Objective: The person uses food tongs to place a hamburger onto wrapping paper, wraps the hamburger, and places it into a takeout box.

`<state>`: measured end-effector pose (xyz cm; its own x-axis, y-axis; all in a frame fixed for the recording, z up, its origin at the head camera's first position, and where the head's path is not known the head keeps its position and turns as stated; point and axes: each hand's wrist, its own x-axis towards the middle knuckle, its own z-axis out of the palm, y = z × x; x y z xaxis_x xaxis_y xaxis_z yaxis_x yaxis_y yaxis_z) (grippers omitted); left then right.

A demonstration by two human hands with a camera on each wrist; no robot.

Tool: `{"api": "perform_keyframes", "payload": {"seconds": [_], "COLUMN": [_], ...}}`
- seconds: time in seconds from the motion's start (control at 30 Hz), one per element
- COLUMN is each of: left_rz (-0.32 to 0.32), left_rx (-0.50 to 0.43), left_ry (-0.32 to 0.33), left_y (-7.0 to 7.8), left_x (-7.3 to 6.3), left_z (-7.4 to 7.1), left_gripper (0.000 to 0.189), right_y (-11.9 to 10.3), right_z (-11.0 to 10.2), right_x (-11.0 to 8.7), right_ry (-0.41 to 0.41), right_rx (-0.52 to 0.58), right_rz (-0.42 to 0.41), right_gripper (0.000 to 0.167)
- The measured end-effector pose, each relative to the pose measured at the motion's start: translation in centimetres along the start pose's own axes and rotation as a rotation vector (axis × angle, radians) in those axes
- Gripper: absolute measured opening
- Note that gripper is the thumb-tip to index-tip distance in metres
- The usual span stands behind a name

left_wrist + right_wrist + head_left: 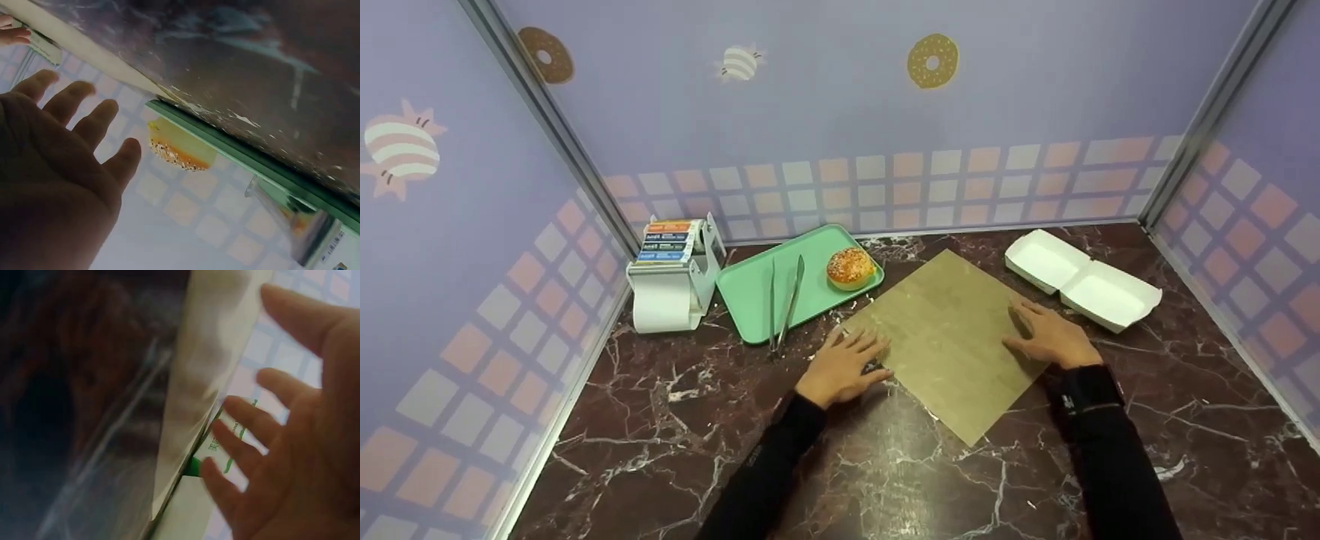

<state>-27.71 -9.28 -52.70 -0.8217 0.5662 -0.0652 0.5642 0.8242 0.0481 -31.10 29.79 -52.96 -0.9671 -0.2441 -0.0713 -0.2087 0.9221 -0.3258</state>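
A square sheet of brown wrapping paper [945,345] lies flat on the dark marbled table, one corner toward the person. The left hand [844,367] is at its left corner, fingers spread and thumb out toward the sheet. At the right corner is the right hand [1051,334], fingers slightly bent and apart. Neither hand holds anything; whether their fingertips touch the paper is hard to tell. In the left wrist view, the left hand [62,163] has parted fingers. Likewise, the right wrist view has the right hand [287,439] with separated fingers.
Behind the left hand, a green tray [750,319] bears a sesame-topped burger [850,270] and metal tongs [791,300], which overhang its front edge. A dispenser [706,274] with rolls and a hanging white strip stands left. An opened white box [1110,292] lies at right. Walls enclose the table.
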Motion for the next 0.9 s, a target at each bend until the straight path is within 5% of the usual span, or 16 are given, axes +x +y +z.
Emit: {"api": "perform_keyframes", "payload": {"seconds": [0.3, 0.63, 0.77, 0.9], "left_rz": [0.001, -0.052, -0.062, -0.066], "left_rx": [-0.039, -0.108, -0.084, -0.052], "left_ry": [0.006, 0.003, 0.023, 0.066], "left_y": [-0.4, -1.9, -2.2, -2.5], "left_x": [-0.7, -1.0, -1.0, -1.0], "left_z": [0.1, -0.2, 0.0, 0.2], "left_gripper": [0.056, 0.050, 0.053, 0.051], "right_y": [-0.5, -3.1, -3.9, -4.8], "right_z": [0.0, -0.2, -0.3, -0.4], "right_x": [-0.3, -4.2, -5.2, -5.5], "right_ry": [-0.021, 0.140, 0.191, 0.165], "right_rx": [-0.024, -0.227, -0.222, -0.178], "right_rz": [-0.004, -0.198, -0.267, -0.288], "right_gripper": [0.066, 0.037, 0.014, 0.012]}}
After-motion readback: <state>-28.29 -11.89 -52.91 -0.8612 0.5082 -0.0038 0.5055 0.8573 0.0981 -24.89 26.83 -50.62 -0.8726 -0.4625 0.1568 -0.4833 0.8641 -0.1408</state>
